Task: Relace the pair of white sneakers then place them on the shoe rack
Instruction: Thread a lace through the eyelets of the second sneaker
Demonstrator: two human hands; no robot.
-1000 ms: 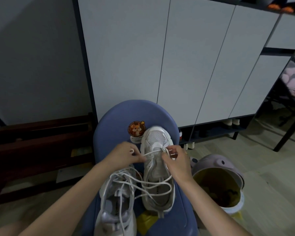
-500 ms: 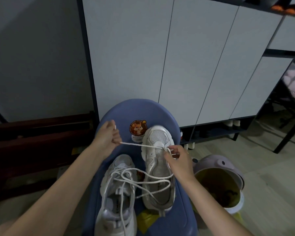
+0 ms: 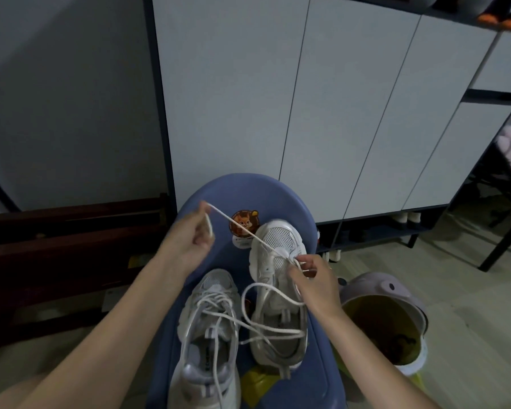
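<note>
Two white sneakers lie on a blue seat (image 3: 278, 199), toes pointing away from me. The left sneaker (image 3: 208, 343) is nearer, its laces loose. The right sneaker (image 3: 278, 290) lies farther, with a long white lace (image 3: 242, 228) threaded through its front eyelets. My left hand (image 3: 189, 240) pinches one lace end and holds it taut, up and to the left of the toe. My right hand (image 3: 310, 278) pinches the lace at the eyelets on the shoe's right side. Slack lace loops over the shoe's opening.
A tall white-doored cabinet (image 3: 278, 98) stands behind the seat, with a low open shelf (image 3: 381, 228) under it. A pale purple bin (image 3: 387, 320) stands to the right on the floor. Dark wooden boards (image 3: 71, 240) lie at the left. A black table leg (image 3: 502, 228) stands far right.
My left hand has drawn the lace end from the eyelets up and out to the left, pulling it taut. My right hand stayed at the eyelets.
</note>
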